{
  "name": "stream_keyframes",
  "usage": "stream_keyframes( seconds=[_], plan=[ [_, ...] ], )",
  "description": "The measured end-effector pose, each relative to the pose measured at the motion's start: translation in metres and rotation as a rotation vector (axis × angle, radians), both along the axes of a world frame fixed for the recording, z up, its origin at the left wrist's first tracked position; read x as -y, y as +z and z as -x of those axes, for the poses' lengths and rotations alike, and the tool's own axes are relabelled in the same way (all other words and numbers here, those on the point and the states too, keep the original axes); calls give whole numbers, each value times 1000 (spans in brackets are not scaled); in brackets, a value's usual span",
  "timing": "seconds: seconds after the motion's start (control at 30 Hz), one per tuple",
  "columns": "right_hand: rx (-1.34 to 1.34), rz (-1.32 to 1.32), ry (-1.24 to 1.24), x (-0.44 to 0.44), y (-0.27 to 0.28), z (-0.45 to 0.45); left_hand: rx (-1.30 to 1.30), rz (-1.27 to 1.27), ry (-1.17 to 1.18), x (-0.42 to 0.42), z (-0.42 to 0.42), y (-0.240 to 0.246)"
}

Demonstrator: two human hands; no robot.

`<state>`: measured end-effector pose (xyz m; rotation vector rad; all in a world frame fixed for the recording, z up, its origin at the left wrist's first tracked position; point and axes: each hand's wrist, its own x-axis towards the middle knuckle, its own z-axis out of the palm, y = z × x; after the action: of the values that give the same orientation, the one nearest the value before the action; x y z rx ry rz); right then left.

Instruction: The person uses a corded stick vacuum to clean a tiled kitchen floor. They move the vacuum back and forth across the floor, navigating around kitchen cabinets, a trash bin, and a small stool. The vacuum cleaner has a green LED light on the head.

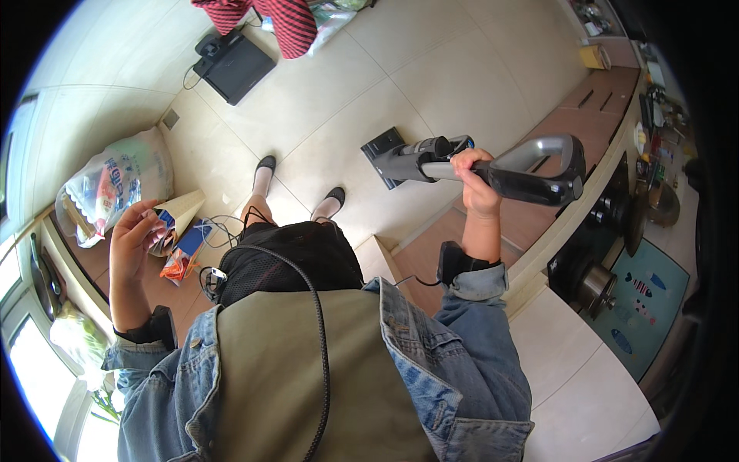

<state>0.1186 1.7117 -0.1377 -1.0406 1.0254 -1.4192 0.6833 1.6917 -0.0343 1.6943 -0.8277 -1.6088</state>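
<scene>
My right hand (476,179) grips the grey pole of an upright floor cleaner (413,161), just below its black and silver loop handle (537,170). The cleaner's flat black floor head (382,155) rests on the pale tiles to the right of my feet. My left hand (136,231) is raised at the left with loosely bent fingers, and I see nothing held in it. Behind its fingertips are a cream cardboard piece (182,208) and a blue packet (193,238); whether they touch the hand cannot be told.
A black base tray (235,66) stands on the floor near red-and-black striped cloth (291,26). A filled plastic bag (141,164) bearing writing leans at the left wall. Brown cabinets (600,101) line the right, below a counter with a steel pot (594,283) and a fish-patterned mat (646,300).
</scene>
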Motion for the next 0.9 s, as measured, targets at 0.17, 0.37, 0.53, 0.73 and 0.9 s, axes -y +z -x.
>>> stream_keyframes(
  seconds=[0.17,0.37,0.53,0.73,0.9],
  plan=[
    [-28,-7,-310,31,25,-72,-86,15,47,10,-45,-8],
    [-18,37,-240,63,74,-201,-149,7,59,52,-143,-18],
    [91,68,-183,111,116,-305,-199,40,132,81,-246,-12],
    [-86,229,-332,176,135,-395,-205,96,269,84,-350,-2],
    [63,235,-378,238,139,-454,-204,53,413,65,-395,-6]
  ],
)
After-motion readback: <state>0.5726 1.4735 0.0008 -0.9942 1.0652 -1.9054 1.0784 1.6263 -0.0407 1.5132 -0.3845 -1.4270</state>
